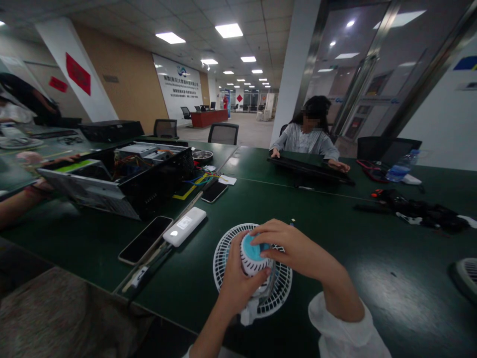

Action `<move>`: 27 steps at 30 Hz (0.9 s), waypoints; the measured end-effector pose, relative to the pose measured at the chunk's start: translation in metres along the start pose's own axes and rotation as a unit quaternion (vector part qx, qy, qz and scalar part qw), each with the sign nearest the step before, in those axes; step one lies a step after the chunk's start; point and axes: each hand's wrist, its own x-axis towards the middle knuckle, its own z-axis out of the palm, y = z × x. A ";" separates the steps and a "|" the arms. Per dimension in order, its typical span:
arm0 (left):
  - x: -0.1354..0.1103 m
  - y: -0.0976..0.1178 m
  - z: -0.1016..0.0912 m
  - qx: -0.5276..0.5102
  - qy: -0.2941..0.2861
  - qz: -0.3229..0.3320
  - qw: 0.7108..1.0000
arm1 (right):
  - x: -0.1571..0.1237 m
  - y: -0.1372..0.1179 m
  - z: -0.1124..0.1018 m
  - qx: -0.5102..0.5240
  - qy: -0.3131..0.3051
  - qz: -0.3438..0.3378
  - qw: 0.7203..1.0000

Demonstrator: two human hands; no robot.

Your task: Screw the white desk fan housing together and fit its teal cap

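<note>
**Q:** Desk fan point(278, 298), where, from the head view?
**A:** Grille flat on green worktop point(357, 278), six o'clock.
**Q:** Grips?
**A:** Left grip point(238, 281) closed around ribbed white housing point(251, 261); right grip point(294, 243) closed over blue cap point(253, 247).
**Q:** Nearby?
**A:** White power bank point(184, 226) and phone point(145, 239), eight o'clock.

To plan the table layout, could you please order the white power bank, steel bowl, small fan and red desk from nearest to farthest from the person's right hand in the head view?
From the right hand:
1. Small fan: beneath it.
2. White power bank: left, on the table.
3. Steel bowl: far table edge.
4. Red desk: across the room.
</note>
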 end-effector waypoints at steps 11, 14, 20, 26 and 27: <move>-0.001 -0.001 0.001 0.009 0.007 0.009 1.000 | 0.008 -0.018 0.012 -0.115 0.048 0.059 0.990; -0.001 0.001 0.001 0.011 0.011 0.012 1.000 | 0.009 -0.023 0.016 -0.145 0.061 0.080 0.984; -0.001 0.004 0.003 0.016 0.020 0.017 1.000 | 0.019 -0.032 0.021 -0.224 0.053 0.159 0.960; -0.001 0.007 0.003 0.018 0.014 0.012 1.000 | 0.021 -0.037 0.024 -0.245 0.052 0.208 0.946; -0.001 0.008 0.002 0.018 0.009 0.005 1.000 | 0.021 -0.038 0.025 -0.249 0.049 0.219 0.942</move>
